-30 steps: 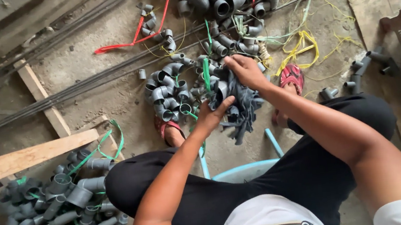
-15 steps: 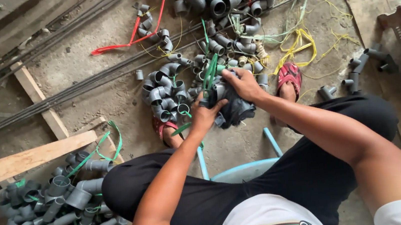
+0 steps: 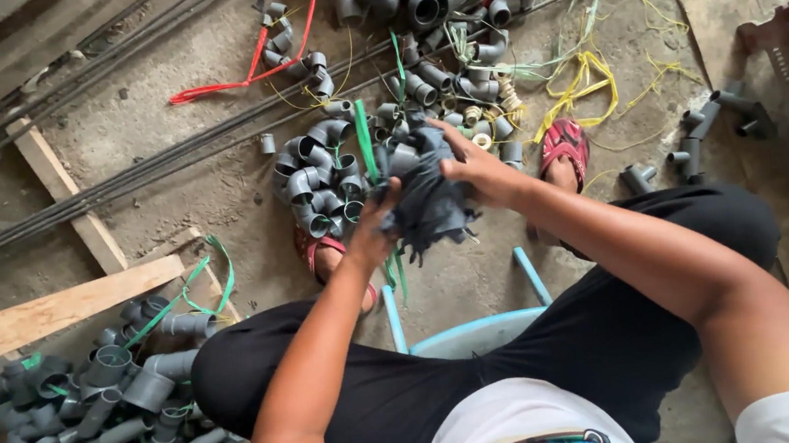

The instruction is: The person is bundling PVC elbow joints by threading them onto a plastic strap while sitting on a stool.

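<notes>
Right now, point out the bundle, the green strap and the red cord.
bundle (image 3: 427,198), head view, middle of the dark clump.
green strap (image 3: 366,141), head view, upright stretch above it.
red cord (image 3: 244,75), head view, middle run.

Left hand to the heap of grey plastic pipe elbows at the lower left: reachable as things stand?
Probably not right now. The left hand is busy gripping the bunch of grey plastic fittings with the right hand. The heap of grey plastic pipe elbows lies beside the left knee, unobstructed, once it lets go.

Fittings bundle (image 3: 421,194) before knees; loose pile (image 3: 91,424) left; sandal (image 3: 561,145) right.
</notes>
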